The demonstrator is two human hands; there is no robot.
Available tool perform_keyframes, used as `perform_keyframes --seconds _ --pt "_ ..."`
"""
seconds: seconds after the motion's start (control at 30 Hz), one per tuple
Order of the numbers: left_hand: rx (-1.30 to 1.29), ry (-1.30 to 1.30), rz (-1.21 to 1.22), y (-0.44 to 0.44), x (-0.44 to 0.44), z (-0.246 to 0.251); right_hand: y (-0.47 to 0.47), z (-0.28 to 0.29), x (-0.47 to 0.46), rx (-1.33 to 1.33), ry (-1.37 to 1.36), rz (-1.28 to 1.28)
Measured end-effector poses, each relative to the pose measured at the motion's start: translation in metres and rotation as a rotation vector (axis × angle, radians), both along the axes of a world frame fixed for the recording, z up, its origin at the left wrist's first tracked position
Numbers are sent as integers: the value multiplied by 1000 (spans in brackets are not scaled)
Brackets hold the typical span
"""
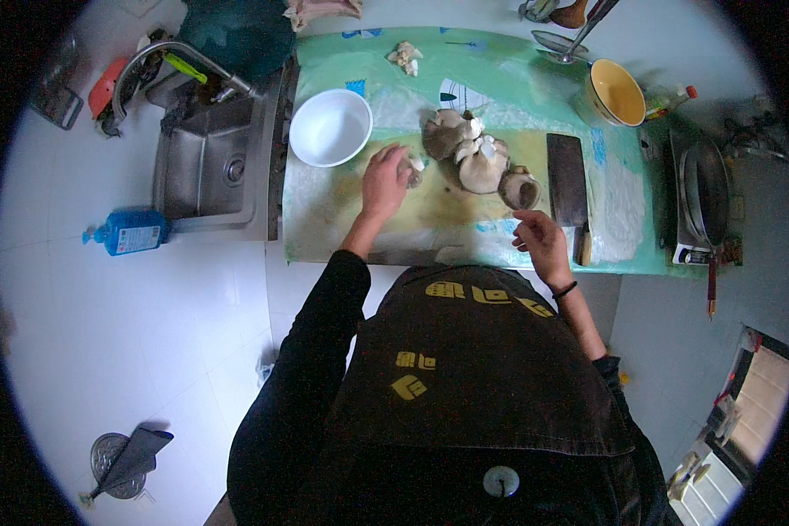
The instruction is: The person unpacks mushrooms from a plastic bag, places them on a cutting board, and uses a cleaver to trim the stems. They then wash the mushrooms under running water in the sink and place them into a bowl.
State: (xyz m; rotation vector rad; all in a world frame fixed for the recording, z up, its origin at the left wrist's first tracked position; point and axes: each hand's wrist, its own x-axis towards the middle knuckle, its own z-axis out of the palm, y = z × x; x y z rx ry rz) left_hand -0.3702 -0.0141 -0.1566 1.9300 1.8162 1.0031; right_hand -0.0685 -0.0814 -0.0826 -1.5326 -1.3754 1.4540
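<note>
My left hand (386,181) is closed around a small oyster mushroom (413,172) over the left part of a wooden cutting board (447,217). My right hand (540,240) hangs at the board's near edge, fingers slightly curled and apart, with nothing seen in it. Just beyond its fingertips lies a single oyster mushroom (520,189), beside a cluster of larger oyster mushrooms (477,158) in the middle. A dark-bladed cleaver (566,177) rests on the right side, handle towards me. A white bowl (331,128) stands left of the mushrooms.
A steel sink (214,164) with a curved faucet is at the left, a blue pump bottle (135,233) near it. Mushroom trimmings (405,58) lie at the back. A yellow enamel pot (615,92) stands at the back right; a frying pan (707,191) sits on a cooker at the right.
</note>
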Motion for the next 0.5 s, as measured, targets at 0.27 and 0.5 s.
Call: perform_keyframes --seconds 0.27,0.5 --pt "-400 77 -62 9 4 -16 11 -3 -7 20 55 105" --pt "-472 -822 229 -18 -4 12 26 -15 -7 11 64 180"
